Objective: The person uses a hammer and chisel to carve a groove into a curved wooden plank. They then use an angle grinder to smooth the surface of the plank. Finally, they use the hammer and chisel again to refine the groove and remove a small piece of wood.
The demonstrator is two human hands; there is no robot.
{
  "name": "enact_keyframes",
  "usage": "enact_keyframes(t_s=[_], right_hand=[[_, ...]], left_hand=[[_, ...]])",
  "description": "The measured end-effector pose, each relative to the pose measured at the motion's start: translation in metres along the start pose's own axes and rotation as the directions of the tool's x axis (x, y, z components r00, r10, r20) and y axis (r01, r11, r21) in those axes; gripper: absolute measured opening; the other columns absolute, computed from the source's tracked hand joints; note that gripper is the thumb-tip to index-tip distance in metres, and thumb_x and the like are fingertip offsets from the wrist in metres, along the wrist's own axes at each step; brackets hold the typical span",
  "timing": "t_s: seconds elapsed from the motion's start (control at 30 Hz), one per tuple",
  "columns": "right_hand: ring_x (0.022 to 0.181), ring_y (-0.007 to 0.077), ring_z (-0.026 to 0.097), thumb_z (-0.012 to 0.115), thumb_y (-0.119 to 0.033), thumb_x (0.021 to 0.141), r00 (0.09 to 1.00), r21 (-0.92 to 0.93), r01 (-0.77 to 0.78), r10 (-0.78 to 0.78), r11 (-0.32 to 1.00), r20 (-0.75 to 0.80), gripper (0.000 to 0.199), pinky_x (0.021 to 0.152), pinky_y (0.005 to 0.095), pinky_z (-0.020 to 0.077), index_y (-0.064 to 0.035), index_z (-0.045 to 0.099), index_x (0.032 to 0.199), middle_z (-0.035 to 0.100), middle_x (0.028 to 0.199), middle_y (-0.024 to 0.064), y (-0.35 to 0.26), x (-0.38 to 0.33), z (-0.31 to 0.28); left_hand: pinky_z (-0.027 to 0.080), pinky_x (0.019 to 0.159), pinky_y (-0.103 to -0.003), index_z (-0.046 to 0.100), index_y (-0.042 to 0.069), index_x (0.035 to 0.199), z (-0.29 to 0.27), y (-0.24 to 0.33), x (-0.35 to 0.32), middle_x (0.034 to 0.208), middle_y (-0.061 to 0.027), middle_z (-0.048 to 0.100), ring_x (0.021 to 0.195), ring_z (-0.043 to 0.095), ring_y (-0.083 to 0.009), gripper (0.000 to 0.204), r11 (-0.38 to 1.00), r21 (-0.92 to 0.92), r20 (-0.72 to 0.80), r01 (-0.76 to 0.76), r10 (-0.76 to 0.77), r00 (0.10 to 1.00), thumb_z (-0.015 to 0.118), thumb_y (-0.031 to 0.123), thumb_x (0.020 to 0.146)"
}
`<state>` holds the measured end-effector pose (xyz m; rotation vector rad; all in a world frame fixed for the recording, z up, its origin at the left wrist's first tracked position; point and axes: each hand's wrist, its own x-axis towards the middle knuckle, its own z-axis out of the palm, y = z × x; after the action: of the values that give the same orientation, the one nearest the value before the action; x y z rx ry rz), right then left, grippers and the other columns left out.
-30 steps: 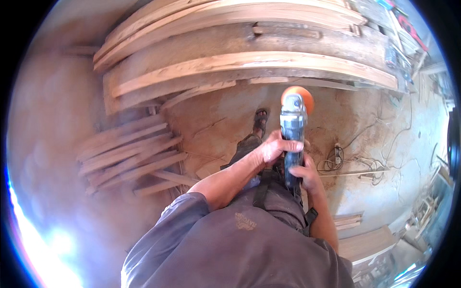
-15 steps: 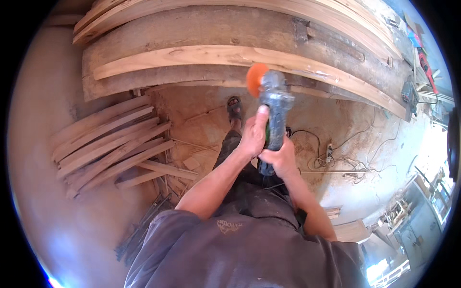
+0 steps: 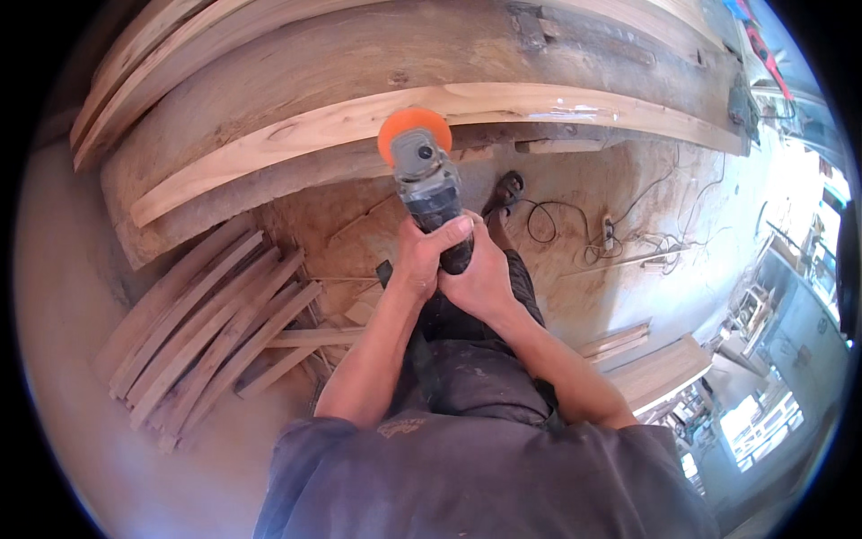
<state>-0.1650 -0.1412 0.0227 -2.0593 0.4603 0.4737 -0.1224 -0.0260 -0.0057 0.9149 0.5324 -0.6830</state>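
Both my hands are wrapped round the body of a grey and black angle grinder (image 3: 429, 184). My left hand (image 3: 416, 262) grips its left side, close to the middle. My right hand (image 3: 480, 277) closes round the rear end, thumb across the top. An orange disc (image 3: 395, 126) on the grinder's head overlaps the near edge of a long, pale wooden plank (image 3: 287, 142). Whether the disc touches the wood, I cannot tell. The plank lies along a worn, brown wooden bench (image 3: 332, 58).
More long boards (image 3: 171, 85) lie at the bench's far side. A stack of wooden strips (image 3: 202, 323) is on the floor at left. Cables run across the floor at right, around a power strip (image 3: 609, 234). A dark tool (image 3: 743, 108) rests at the bench's right end.
My hands and the grinder have swung left along the plank. The disc, earlier tilted on edge, now shows more of its round face. The whole view has shifted too.
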Motion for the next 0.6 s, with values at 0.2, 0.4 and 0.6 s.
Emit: enact_keyframes(t_s=[0.2, 0.4, 0.6], right_hand=[[0.112, 0.0481, 0.066, 0.080, -0.020, 0.081, 0.999, 0.028, -0.039, 0.039, 0.999, 0.007, 0.073, 0.091, 0.0532, 0.0547, -0.0039, 0.044, 0.142, 0.066, 0.123, 0.0277, 0.009, 0.005, 0.002], [0.109, 0.0509, 0.065, 0.081, -0.020, 0.080, 0.997, 0.023, -0.040, 0.038, 0.999, 0.070, 0.071, 0.088, 0.0549, 0.0542, -0.0007, 0.044, 0.137, 0.066, 0.119, 0.0310, 0.005, 0.013, 0.001], [0.109, 0.0487, 0.068, 0.082, -0.027, 0.079, 1.000, 0.052, -0.024, 0.024, 0.998, 0.009, 0.078, 0.092, 0.0536, 0.0542, -0.0040, 0.041, 0.141, 0.070, 0.111, 0.0280, 0.015, 0.011, 0.001]], left_hand=[[0.056, 0.077, -0.030, 0.072, 0.002, 0.101, 0.013, 0.000, 0.011, 0.090, -0.0030, 0.071, 0.082, 0.068, -0.0128, 0.025, 0.998, 0.068, -0.119, 0.016, -0.007, 0.993, 0.085, 0.012, 0.082], [0.058, 0.083, -0.034, 0.070, -0.001, 0.110, 0.008, 0.003, 0.015, 0.100, -0.0104, 0.075, 0.089, 0.072, -0.0186, 0.033, 0.991, 0.121, -0.195, 0.061, -0.036, 0.980, 0.083, 0.011, 0.082], [0.059, 0.082, -0.034, 0.071, -0.002, 0.111, 0.018, -0.002, 0.017, 0.100, -0.0115, 0.076, 0.088, 0.074, -0.0205, 0.033, 0.972, 0.227, -0.256, 0.057, 0.003, 0.967, 0.082, 0.009, 0.082]])
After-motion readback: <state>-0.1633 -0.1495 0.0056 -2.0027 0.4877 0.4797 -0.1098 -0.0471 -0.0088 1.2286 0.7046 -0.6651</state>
